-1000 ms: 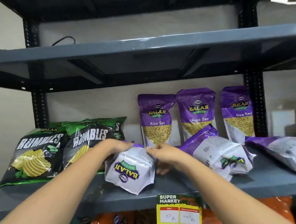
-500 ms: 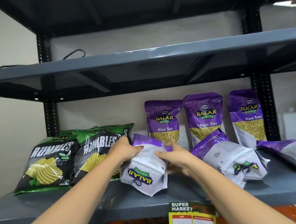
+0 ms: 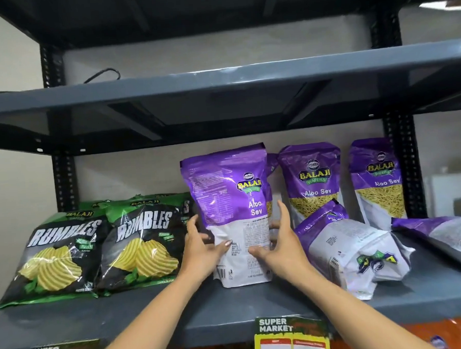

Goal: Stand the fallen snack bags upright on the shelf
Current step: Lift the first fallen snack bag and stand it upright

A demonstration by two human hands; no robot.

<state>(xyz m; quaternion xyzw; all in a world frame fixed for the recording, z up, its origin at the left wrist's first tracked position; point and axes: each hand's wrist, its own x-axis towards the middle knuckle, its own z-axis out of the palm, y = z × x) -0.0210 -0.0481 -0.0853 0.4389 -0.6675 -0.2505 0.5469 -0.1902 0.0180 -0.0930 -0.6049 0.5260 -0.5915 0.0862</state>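
A purple and white Aloo Sev bag (image 3: 230,201) stands upright on the grey shelf (image 3: 177,310), turned a little so its side panel faces me. My left hand (image 3: 204,250) grips its lower left side and my right hand (image 3: 281,243) grips its lower right side. A second Aloo Sev bag (image 3: 353,250) lies fallen on its back just to the right. A third fallen bag (image 3: 449,237) lies at the far right edge. Two Aloo Sev bags (image 3: 312,180) (image 3: 379,180) stand upright against the back wall; another is mostly hidden behind the held one.
Two black and green Rumbles chip bags (image 3: 60,252) (image 3: 142,243) lean at the left, more green bags behind them. An upper shelf (image 3: 219,81) hangs close above. Black uprights (image 3: 402,165) frame the sides. Price tags (image 3: 291,336) hang on the front edge.
Both hands have lifted the fallen bag from lying bottom-first toward me and turned it upright on the shelf. The view has shifted slightly.
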